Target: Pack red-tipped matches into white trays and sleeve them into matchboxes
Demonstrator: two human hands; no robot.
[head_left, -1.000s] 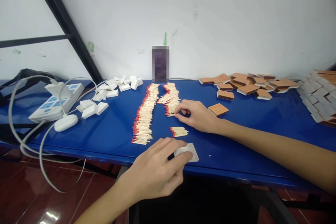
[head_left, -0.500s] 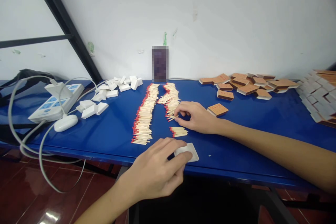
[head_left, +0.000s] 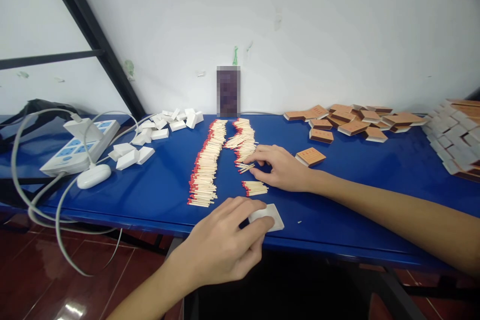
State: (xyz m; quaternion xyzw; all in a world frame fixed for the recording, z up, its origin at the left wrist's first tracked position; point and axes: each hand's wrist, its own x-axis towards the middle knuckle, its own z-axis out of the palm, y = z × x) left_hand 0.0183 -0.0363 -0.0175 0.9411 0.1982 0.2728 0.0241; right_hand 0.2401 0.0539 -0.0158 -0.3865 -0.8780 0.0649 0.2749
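My left hand (head_left: 225, 240) holds a white matchbox tray (head_left: 276, 214) at the table's front edge, its fingers over the rim and inside. My right hand (head_left: 281, 167) rests at the near end of the right row of matches (head_left: 245, 135). Its thumb and index finger are apart, with the index fingertip against the row and a few loose matches (head_left: 243, 167) by the fingertips. Between the two hands lies a small, neat group of matches (head_left: 255, 188). A longer row of red-headed matches (head_left: 205, 165) runs along the left.
White trays (head_left: 161, 122) are heaped at the back left, near a power strip (head_left: 75, 152) with cables. Several brown matchbox sleeves (head_left: 352, 120) lie at the back right. A single matchbox sleeve (head_left: 311, 156) sits beside my right wrist, and stacked boxes (head_left: 455, 135) stand far right.
My right thumb and index finger have parted, and the index finger has straightened onto the row's end. My left hand and the tray have stayed in place.
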